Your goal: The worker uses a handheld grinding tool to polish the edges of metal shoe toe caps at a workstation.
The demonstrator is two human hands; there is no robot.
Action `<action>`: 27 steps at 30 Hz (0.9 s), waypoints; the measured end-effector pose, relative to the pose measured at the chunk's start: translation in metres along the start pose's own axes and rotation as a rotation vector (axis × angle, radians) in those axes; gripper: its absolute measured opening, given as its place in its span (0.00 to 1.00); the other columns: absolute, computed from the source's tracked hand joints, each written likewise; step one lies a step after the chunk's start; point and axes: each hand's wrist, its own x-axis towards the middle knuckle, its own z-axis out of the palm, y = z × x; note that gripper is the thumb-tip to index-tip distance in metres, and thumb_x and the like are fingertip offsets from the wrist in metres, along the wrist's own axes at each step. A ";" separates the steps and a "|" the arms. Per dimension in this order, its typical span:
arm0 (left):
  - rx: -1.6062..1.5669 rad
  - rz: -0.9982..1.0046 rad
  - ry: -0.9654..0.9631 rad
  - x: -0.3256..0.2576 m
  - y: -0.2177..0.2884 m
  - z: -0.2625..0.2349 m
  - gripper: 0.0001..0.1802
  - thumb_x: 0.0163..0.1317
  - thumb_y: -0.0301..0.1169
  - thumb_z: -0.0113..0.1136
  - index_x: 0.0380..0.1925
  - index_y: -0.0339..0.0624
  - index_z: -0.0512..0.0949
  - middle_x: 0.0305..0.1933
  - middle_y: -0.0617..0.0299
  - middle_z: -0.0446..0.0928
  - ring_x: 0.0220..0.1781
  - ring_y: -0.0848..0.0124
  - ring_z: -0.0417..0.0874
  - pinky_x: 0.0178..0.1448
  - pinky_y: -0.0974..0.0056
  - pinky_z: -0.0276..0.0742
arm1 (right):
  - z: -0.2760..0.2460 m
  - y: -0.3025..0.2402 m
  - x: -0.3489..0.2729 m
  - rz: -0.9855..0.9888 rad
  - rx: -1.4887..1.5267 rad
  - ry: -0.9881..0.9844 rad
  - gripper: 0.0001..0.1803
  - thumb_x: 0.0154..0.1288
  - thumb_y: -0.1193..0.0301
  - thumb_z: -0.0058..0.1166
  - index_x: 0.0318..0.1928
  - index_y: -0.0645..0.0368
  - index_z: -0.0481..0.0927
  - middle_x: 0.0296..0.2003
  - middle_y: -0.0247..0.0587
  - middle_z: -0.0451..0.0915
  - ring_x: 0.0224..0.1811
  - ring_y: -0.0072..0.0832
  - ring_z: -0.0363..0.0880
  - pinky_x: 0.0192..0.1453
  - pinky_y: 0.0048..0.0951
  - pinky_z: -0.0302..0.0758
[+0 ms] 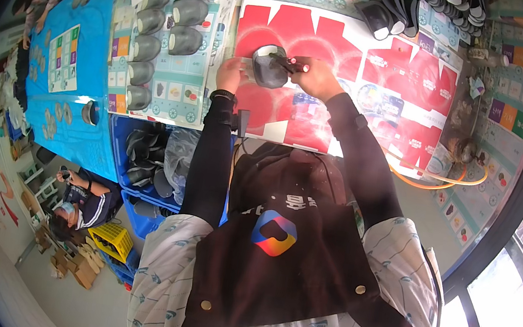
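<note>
A dark grey, rounded shell-shaped piece (270, 66) is between my hands over a red-and-white printed sheet on the table. My left hand (228, 74) is at its left edge, with the fingers curled in and seemingly pinching that edge. On the other side my right hand (318, 80) closes round a small dark hand tool (296, 65) with red ends. The tool reaches the right side of the grey piece; its exact kind is too small to tell. Similar grey pieces (145, 49) stand in two columns on the table to the left.
Dark shell-shaped pieces (389, 15) are stacked at the back. A blue-covered table (81, 138) adjoins on the left, with blue bins (120, 144) below it. An orange hose (429, 186) loops off the right edge. Another person (91, 196) sits at lower left near a yellow crate (110, 240).
</note>
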 end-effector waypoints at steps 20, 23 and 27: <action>-0.072 -0.037 0.006 -0.013 0.008 -0.011 0.15 0.70 0.33 0.57 0.48 0.30 0.77 0.40 0.52 0.81 0.30 0.59 0.88 0.36 0.61 0.84 | -0.010 -0.008 -0.005 -0.161 -0.201 -0.084 0.15 0.65 0.61 0.51 0.37 0.60 0.82 0.35 0.57 0.83 0.40 0.55 0.81 0.45 0.49 0.76; -0.072 -0.041 -0.004 -0.010 0.005 -0.011 0.16 0.70 0.33 0.58 0.48 0.30 0.77 0.39 0.53 0.81 0.30 0.61 0.87 0.36 0.62 0.84 | -0.012 -0.008 -0.008 -0.257 -0.306 -0.195 0.15 0.66 0.62 0.50 0.38 0.60 0.82 0.34 0.57 0.82 0.40 0.55 0.80 0.45 0.49 0.75; -0.060 -0.008 -0.034 -0.010 0.000 -0.008 0.16 0.69 0.33 0.58 0.48 0.30 0.77 0.38 0.54 0.82 0.30 0.62 0.86 0.36 0.62 0.83 | -0.010 -0.010 -0.013 -0.132 -0.182 -0.082 0.14 0.65 0.64 0.49 0.36 0.61 0.83 0.32 0.57 0.81 0.36 0.54 0.80 0.44 0.50 0.75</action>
